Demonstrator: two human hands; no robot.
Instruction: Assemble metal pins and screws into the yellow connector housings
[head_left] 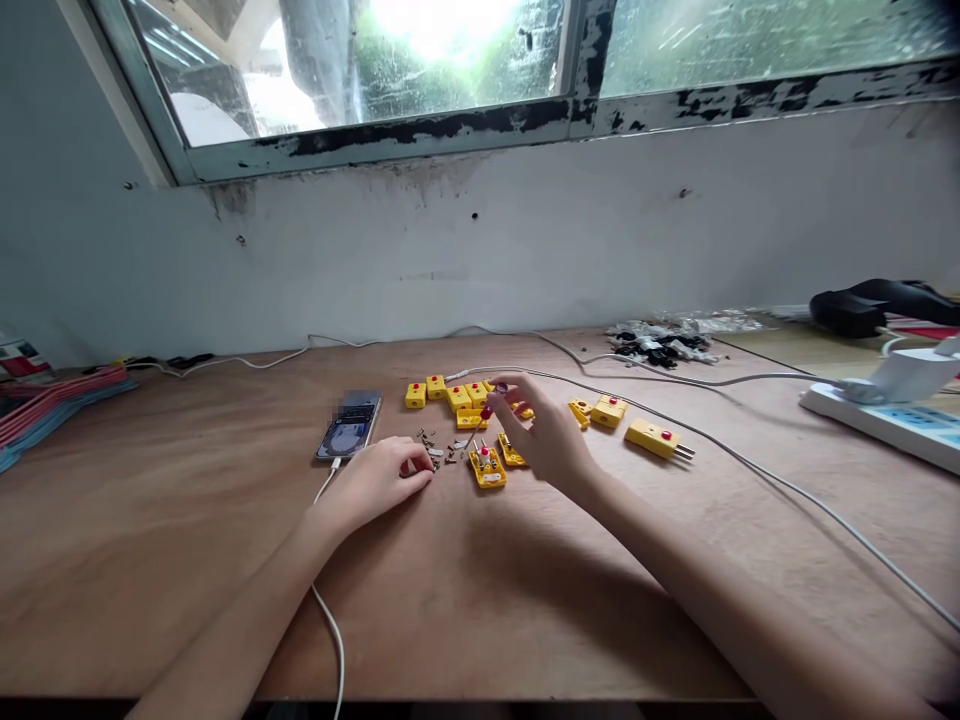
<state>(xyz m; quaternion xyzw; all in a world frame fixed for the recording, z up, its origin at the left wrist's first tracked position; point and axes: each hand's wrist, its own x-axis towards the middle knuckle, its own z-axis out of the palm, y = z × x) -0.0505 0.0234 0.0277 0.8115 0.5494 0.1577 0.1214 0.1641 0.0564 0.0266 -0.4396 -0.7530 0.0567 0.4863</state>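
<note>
My right hand [547, 435] grips a small screwdriver [487, 411] with a dark red handle, its thin shaft slanting down to the left above the small metal parts. Below it lies an opened yellow plug half [489, 480] with a red dot and metal pieces inside. Another yellow shell half [511, 451] is beside it, partly behind my right hand. My left hand [386, 468] rests on the table, thumb and fingertips pinched together at the edge of a scatter of small screws [451, 459]; whatever is between them is too small to name.
Several yellow plug bodies [457, 398] stand behind the screws. A closed yellow plug [652, 438] with two pins lies to the right. A phone [351, 425] on a white cable is at left. A power strip [885, 415] and black-and-white small parts [664, 343] occupy the right side.
</note>
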